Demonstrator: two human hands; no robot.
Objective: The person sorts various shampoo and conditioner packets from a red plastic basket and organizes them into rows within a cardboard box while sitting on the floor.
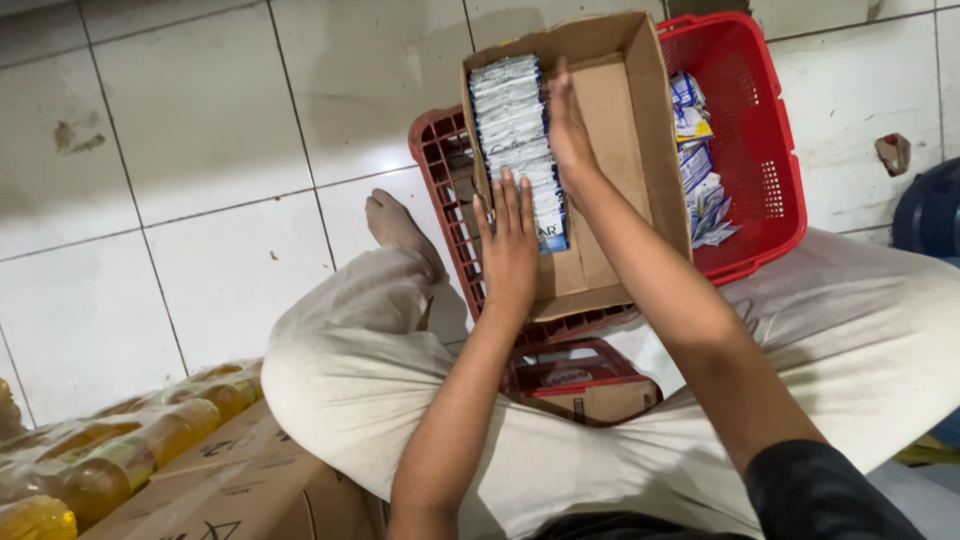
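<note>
At near left, bottles (120, 455) of yellow oil lie wrapped on a carton (250, 485) on the tiled floor (200, 130). A bare foot (395, 225) rests just left of a red crate (450, 190). The left hand (508, 250) lies flat, fingers spread, its grip wide and holding nothing, on the near end of a row of sachets (515, 130) packed along the left wall of an open box (620, 160) set on the crate. The right hand (568, 130) presses flat against the row's right side, grip open too. Far right, a red basket (770, 110) holds loose packets (700, 170).
</note>
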